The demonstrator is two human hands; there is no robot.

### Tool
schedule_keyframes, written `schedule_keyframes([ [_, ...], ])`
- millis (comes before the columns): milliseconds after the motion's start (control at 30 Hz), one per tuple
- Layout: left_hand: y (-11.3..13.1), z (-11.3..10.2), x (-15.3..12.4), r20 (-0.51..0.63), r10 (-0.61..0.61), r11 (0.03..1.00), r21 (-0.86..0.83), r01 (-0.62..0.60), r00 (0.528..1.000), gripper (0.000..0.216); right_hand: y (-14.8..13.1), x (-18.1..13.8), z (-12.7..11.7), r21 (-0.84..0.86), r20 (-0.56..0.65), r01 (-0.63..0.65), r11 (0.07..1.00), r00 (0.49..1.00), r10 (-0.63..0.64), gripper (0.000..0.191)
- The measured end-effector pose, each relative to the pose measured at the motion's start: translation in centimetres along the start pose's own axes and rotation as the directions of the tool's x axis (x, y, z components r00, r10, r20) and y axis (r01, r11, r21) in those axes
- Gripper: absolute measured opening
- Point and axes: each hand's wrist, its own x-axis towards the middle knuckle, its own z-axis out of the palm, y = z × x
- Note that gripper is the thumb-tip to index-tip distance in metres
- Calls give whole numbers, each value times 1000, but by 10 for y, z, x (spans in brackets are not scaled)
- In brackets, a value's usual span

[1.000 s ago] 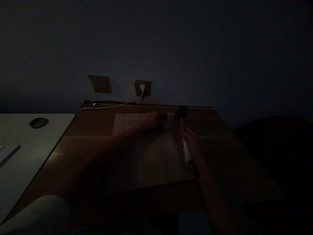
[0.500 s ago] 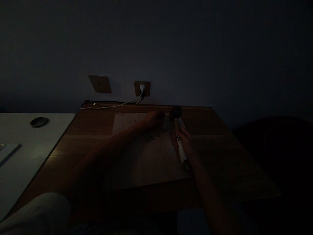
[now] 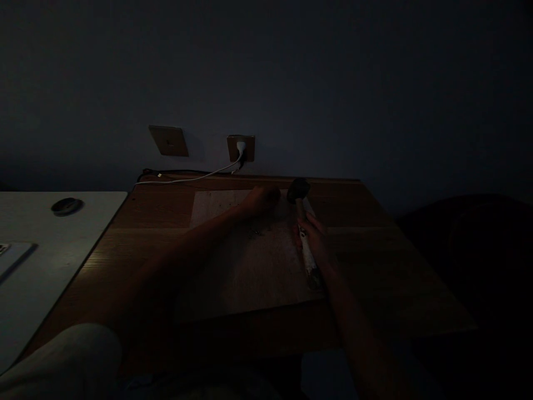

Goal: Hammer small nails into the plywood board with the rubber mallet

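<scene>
My right hand (image 3: 313,236) is wrapped round the pale, worn handle of a hammer (image 3: 308,258). Its dark, bulky head points up and away, above the far right part of a pale board (image 3: 250,278). Close to the board's far edge is my left hand (image 3: 261,201), its fingers drawn together just left of the hammer head. Whatever those fingers may pinch is too dark to see. A few tiny dark pieces (image 3: 257,233), perhaps nails, lie on the board below my left hand.
The board rests on a wooden table (image 3: 366,250) against the wall. A white cable (image 3: 191,180) runs along the back edge to a wall socket (image 3: 247,149). On the left, a white table (image 3: 37,278) carries a dark round dish (image 3: 66,206). The light is very dim.
The view has shifted slightly. Both hands and the hammer stay nearly in the same place over the board, the left fingers still close to the hammer head.
</scene>
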Motion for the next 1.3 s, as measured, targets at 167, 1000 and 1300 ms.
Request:
schedule_keyframes([
  [167,3,2,0,5,7,1000,25,-7,1000,23,-1,0,0,-5,12,-1,1000,1000,1,31],
  [1000,-1,5,3,-44,-25,999,-37,23,999,38,-13,-4,6,5,56,38,999,998,-39,28],
  [1300,2,-1,1,-32,-4,996,-87,1,999,42,-3,0,13,7,63,34,999,997,-35,30],
])
